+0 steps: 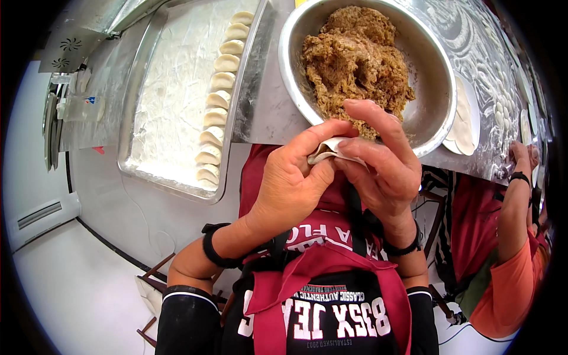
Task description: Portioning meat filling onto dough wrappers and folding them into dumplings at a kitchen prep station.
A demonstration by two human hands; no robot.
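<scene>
Fingers (318, 134) of the left hand (291, 182) and right hand (387, 168) pinch a partly folded dumpling (330, 147) from both sides, likely to steady its soft edges, near the bowl (435, 106), which puts filling (355, 59) within reach.

The dumpling (326, 149) was creamy white, matching the pale row of dumplings (211, 135) on a silver tray (163, 106) whitened with flour. Filling (358, 56) of warm golden brown glowed against the silvery grey bowl (435, 112). I noticed white swirls patterning the grey worktop (464, 32). The person's apron (340, 258) was deep maroon, the shirt (331, 313) black with bold white lettering, the wristbands (209, 245) black. A co-worker's sleeve (503, 302) shone bright orange, near black-and-white striped cloth (435, 180).
</scene>
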